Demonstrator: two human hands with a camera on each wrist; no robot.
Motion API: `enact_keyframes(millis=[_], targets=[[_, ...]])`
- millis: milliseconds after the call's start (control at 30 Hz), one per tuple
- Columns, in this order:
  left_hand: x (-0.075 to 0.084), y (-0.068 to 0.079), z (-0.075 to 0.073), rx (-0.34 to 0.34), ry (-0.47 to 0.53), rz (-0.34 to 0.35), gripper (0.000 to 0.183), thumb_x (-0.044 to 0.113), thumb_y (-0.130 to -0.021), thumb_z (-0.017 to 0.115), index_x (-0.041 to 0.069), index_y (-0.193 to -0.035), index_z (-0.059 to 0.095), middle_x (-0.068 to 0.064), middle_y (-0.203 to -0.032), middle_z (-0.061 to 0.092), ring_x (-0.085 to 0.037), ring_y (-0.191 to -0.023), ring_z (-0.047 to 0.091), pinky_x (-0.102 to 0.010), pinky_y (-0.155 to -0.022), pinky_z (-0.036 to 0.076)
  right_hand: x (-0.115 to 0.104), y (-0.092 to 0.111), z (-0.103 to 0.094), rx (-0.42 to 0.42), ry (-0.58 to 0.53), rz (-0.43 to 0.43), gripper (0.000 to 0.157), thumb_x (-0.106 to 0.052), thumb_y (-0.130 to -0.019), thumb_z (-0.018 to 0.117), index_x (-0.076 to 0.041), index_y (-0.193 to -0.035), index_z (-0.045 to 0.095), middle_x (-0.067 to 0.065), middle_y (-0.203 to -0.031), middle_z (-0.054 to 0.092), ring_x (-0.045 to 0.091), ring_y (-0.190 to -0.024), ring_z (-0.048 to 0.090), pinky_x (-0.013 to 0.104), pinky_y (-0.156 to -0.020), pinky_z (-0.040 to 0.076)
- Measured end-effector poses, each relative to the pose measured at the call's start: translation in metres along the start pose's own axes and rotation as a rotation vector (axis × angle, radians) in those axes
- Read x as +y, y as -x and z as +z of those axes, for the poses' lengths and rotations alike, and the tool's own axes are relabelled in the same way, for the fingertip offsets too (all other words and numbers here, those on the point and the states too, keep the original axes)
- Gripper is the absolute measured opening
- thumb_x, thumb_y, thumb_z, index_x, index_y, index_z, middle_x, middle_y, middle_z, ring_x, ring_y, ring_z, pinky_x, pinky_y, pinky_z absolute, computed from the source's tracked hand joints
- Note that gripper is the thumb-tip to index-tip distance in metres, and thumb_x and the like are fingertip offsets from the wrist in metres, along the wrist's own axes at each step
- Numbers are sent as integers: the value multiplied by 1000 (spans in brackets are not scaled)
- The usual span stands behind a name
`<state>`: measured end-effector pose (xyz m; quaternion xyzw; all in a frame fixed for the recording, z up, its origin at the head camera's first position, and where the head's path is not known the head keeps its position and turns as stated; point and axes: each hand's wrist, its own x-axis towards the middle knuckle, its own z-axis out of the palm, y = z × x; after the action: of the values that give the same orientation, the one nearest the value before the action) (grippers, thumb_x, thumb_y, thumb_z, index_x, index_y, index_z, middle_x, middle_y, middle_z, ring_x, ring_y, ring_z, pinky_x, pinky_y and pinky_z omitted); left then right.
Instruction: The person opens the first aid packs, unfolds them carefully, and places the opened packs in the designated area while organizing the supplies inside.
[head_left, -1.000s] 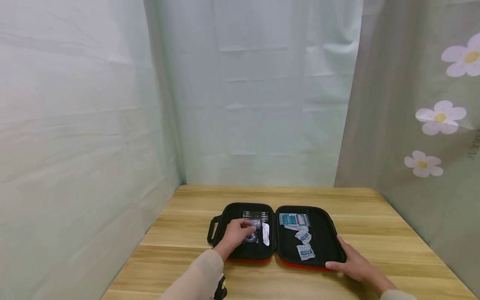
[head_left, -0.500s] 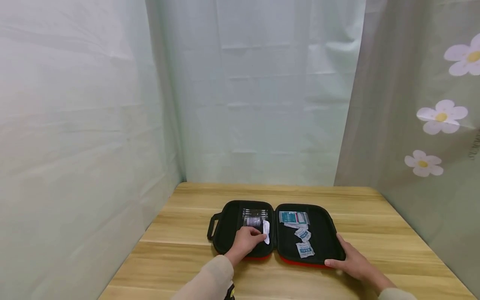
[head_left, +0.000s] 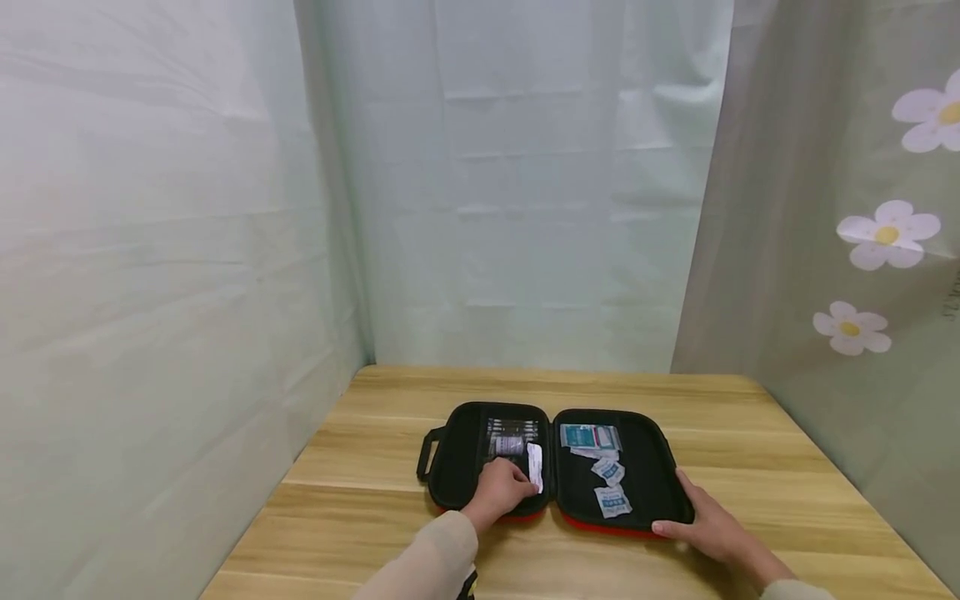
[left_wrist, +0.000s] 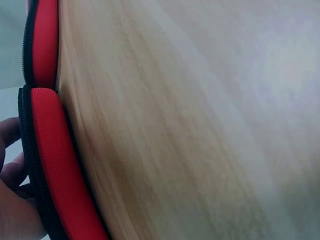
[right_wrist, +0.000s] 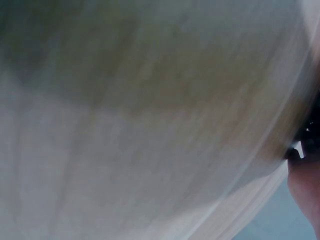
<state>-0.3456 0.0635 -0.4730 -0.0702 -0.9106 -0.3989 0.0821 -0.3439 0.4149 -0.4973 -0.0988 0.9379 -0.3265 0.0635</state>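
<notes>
An unfolded zip case [head_left: 461,457], black inside and red outside, lies on the wooden table. My left hand [head_left: 498,490] reaches over the front rim into its left half. Its curled fingertips meet the lower end of a narrow white packet [head_left: 535,463]; whether they pinch it I cannot tell. Behind that hand lie a clear-wrapped roll [head_left: 507,446] and several thin sticks [head_left: 512,427] in a row. My right hand [head_left: 707,523] grips the front right corner, thumb at the front edge, fingers along the side. Curled left fingers [left_wrist: 15,170] show past the red wall in the left wrist view.
The right half holds a teal-and-white packet [head_left: 589,437] and small white-and-blue sachets [head_left: 612,502]. A black handle [head_left: 427,454] sticks out at the case's left. Pale curtains [head_left: 525,208] hang around the wooden table [head_left: 360,500].
My left hand has moved right and toward me, from over a clear packet to the white packet's lower end; the roll is now uncovered. My right hand stays on the corner.
</notes>
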Motion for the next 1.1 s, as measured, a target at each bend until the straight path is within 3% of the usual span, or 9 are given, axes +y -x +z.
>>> enact_keyframes(millis=[367, 500, 700, 1100], targets=[[-4, -2, 10, 32, -44, -10, 21, 14, -78, 84, 7, -61, 73, 4, -60, 62, -12, -62, 50, -29, -57, 45, 2, 1, 4, -18, -22, 43, 115, -54, -83, 74, 9, -154, 8, 43, -149, 21, 60, -133, 27, 72, -104, 25], [-1, -7, 8, 90, -45, 3, 18, 9, -77, 81, 7, -62, 73, 4, -60, 62, -14, -62, 53, -30, -58, 47, 4, -1, 3, -7, -20, 38, 115, -54, -83, 74, 8, -154, 8, 43, -149, 20, 60, -133, 27, 73, -104, 25], [1, -14, 0, 174, -77, 20, 13, 6, -74, 75, 7, -62, 72, 1, -61, 63, -20, -62, 56, -35, -59, 46, 7, -3, 1, -3, -16, 23, 115, -54, -84, 74, 9, -154, 8, 44, -149, 20, 60, -133, 27, 72, -104, 24], [-17, -28, -27, 183, 58, -110, 10, 7, -81, 73, 6, -72, 74, 1, -64, 61, -14, -60, 52, -29, -54, 45, 2, -2, 0, -17, -31, 39, 115, -54, -84, 74, 9, -154, 7, 42, -150, 19, 59, -134, 26, 72, -105, 23]])
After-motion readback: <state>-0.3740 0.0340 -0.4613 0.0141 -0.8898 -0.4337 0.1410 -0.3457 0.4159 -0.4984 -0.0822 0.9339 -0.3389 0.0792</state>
